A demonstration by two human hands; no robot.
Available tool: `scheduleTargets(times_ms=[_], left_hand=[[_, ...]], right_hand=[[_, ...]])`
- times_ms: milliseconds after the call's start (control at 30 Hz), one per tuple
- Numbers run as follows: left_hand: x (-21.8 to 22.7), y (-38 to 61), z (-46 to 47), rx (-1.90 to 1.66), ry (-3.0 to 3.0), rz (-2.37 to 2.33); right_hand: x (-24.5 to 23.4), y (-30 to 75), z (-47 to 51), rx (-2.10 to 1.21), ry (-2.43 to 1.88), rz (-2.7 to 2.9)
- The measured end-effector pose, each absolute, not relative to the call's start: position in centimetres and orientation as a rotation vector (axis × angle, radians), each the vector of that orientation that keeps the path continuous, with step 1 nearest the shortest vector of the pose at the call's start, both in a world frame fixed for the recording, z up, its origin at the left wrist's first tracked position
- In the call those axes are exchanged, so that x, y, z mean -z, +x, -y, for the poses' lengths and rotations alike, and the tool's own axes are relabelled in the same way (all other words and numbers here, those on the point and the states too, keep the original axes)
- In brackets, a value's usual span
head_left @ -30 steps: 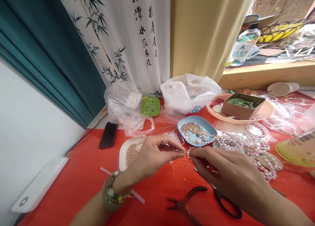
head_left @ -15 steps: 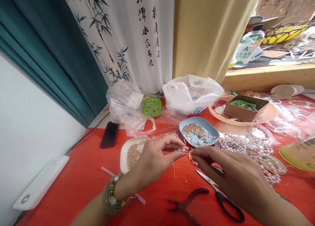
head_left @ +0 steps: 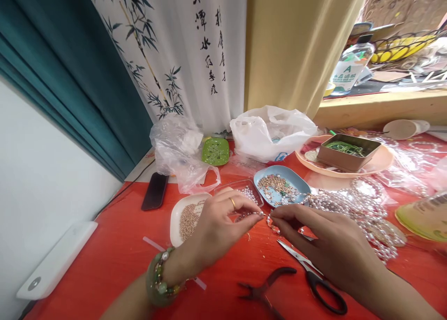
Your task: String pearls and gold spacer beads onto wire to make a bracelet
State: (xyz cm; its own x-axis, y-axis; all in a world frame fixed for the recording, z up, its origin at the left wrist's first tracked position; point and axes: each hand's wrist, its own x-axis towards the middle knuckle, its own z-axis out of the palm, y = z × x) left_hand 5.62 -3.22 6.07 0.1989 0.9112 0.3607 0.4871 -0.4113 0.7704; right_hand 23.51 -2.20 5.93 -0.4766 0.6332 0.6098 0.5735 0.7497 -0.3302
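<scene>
My left hand [head_left: 218, 222], with a ring and a green bracelet at the wrist, pinches a beaded strand [head_left: 268, 221] between thumb and fingertips. My right hand [head_left: 324, 241] pinches the same strand a short way to the right, and a small loop of it hangs between the two. Beneath my right hand lie scissors [head_left: 326, 292] with black handles, blades partly covered. Dark pliers [head_left: 265, 290] rest near the table's front. Just beyond the hands are a blue dish [head_left: 303, 190] of gold and pearl beads and a clear tray [head_left: 259, 196] of pearl beads.
A white dish [head_left: 175, 217] of gold beads is left of my hands. Heaped pearl strands [head_left: 363, 213] lie at right, near a greenish cup [head_left: 422, 220]. Behind stand a tin box [head_left: 345, 159], plastic bags [head_left: 272, 131] and a green dish [head_left: 215, 151]. A phone [head_left: 154, 191] lies at left.
My left hand's fingers have curled inward, and the beaded strand now shows along its fingertips. My right hand stays nearly in place. The things on the table have not moved.
</scene>
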Motion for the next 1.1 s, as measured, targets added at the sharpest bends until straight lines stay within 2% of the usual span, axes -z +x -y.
scheduleTargets(times_ms=[333, 700, 900, 1100], left_hand=[[-6.02, 5.96, 3.44, -1.066, 1.559, -1.313], [-6.23, 5.87, 3.39, -1.108, 1.686, -1.216], [-6.16, 6.04, 3.40, -1.094, 1.416, -1.198], [-5.94, 5.89, 3.25, -1.008, 1.238, -1.106]], right_hand=[[-6.26, 23.44, 2.27, -0.295, -0.973, 2.149], [-5.91, 23.51, 2.21, -0.360, -0.928, 2.162], [-6.24, 23.43, 2.11, -0.641, -1.034, 2.115], [-6.05, 23.05, 2.19, -1.125, -1.100, 1.910]])
